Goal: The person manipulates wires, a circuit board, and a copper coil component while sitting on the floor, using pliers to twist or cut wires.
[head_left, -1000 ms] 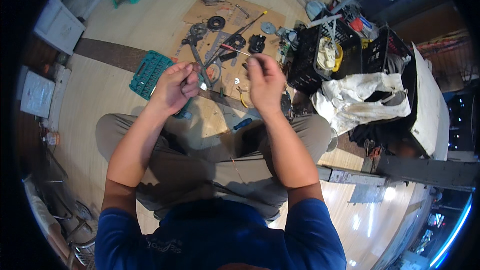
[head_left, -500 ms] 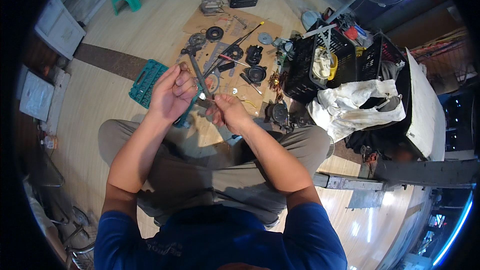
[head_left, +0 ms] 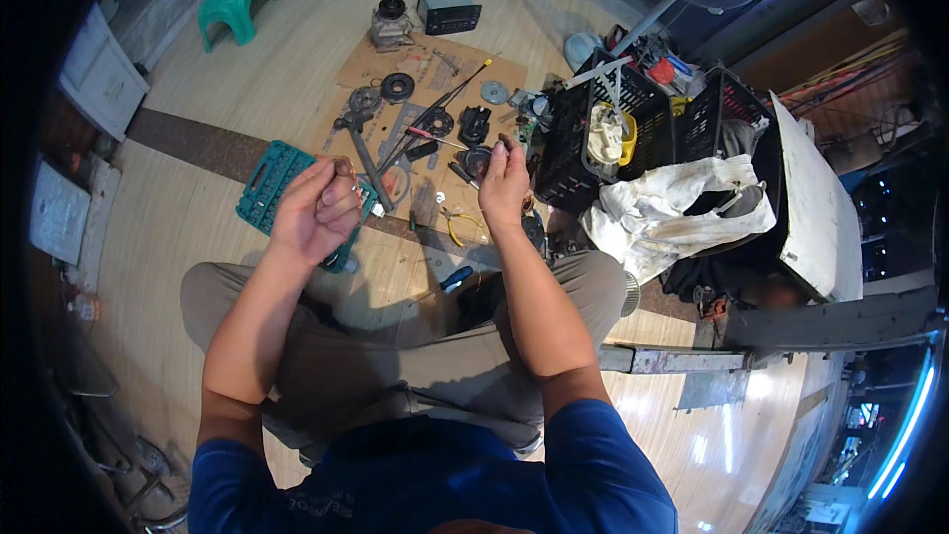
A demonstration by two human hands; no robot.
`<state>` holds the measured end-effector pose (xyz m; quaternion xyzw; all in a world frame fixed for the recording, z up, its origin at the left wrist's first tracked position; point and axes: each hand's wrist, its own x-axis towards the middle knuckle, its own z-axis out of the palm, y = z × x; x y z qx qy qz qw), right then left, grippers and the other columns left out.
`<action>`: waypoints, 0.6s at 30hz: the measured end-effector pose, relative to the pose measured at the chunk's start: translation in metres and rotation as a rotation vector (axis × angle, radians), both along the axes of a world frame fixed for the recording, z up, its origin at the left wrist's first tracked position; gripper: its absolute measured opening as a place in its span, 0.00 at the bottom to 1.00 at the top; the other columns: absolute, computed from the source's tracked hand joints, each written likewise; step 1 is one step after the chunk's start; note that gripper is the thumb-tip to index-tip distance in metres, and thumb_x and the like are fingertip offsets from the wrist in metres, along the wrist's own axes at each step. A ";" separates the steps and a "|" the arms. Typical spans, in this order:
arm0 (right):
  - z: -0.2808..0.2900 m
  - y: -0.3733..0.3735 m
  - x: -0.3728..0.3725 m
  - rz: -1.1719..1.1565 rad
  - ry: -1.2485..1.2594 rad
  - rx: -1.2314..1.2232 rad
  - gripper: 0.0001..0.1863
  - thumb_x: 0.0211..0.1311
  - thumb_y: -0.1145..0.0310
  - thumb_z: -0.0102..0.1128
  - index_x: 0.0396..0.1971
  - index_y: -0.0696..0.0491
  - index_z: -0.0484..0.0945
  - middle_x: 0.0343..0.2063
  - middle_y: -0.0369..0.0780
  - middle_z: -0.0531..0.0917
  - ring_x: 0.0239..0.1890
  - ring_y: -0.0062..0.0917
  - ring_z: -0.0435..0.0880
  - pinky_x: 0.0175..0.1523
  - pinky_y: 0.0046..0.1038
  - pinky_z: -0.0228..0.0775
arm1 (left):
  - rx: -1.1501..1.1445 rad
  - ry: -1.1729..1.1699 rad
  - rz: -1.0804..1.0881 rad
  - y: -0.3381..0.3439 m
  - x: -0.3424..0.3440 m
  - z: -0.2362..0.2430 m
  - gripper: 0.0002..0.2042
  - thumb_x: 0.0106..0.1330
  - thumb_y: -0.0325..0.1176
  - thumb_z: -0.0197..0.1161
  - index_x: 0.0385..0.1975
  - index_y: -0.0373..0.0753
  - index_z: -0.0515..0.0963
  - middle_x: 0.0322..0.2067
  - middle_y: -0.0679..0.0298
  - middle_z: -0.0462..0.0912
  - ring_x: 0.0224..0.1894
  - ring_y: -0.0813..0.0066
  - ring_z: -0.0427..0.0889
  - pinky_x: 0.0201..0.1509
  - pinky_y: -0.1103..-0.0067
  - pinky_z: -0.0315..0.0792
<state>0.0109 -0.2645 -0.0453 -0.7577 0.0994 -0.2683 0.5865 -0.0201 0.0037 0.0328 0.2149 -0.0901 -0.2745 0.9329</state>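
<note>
My left hand [head_left: 321, 210] is raised over the near edge of the cardboard, fingers curled closed. A thin copper-coloured wire [head_left: 353, 176] shows at its fingertips; the rest is hidden in the fist. To the right, apart from it, my right hand [head_left: 506, 188] is held up with fingers and thumb pressed together. Something small and dark seems to be at its tips, too small to name. Below and between the hands lie yellow-handled pliers [head_left: 461, 225] and a blue-handled screwdriver [head_left: 456, 279]. A red-handled screwdriver [head_left: 425, 133] lies beyond them.
Cardboard [head_left: 484, 61] carries several dark motor parts and a long dark bar [head_left: 371, 163]. The green tool case [head_left: 265, 200] lies left. Black crates [head_left: 563, 138] and a white cloth [head_left: 633, 208] stand right; a car radio [head_left: 448, 12] and green stool [head_left: 235, 0] lie beyond.
My right hand has moved away from the left, rightward and up, uncovering the yellow-handled pliers. My left hand stays closed, slightly lower. The whole view has shifted a little.
</note>
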 end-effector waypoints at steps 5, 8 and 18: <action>0.056 -0.041 -0.021 -0.024 0.118 -0.419 0.13 0.64 0.67 0.54 0.42 0.59 0.77 0.27 0.53 0.81 0.31 0.41 0.83 0.37 0.33 0.72 | 0.275 0.162 0.021 0.030 0.020 0.008 0.09 0.70 0.32 0.50 0.38 0.32 0.73 0.17 0.74 0.62 0.15 0.88 0.60 0.18 0.87 0.55; 0.107 -0.092 -0.078 0.081 0.209 -0.532 0.13 0.64 0.65 0.54 0.40 0.60 0.77 0.26 0.45 0.81 0.29 0.26 0.79 0.37 0.26 0.69 | 0.280 0.094 -0.041 0.057 0.031 0.012 0.09 0.70 0.31 0.50 0.39 0.31 0.73 0.17 0.73 0.61 0.14 0.88 0.58 0.16 0.88 0.53; 0.127 -0.203 -0.347 0.574 1.304 -0.322 0.08 0.62 0.67 0.60 0.35 0.55 0.82 0.21 0.35 0.81 0.24 0.18 0.74 0.32 0.20 0.68 | 0.730 0.325 0.444 0.085 0.080 -0.051 0.08 0.69 0.31 0.50 0.38 0.34 0.73 0.20 0.71 0.68 0.15 0.87 0.60 0.15 0.88 0.54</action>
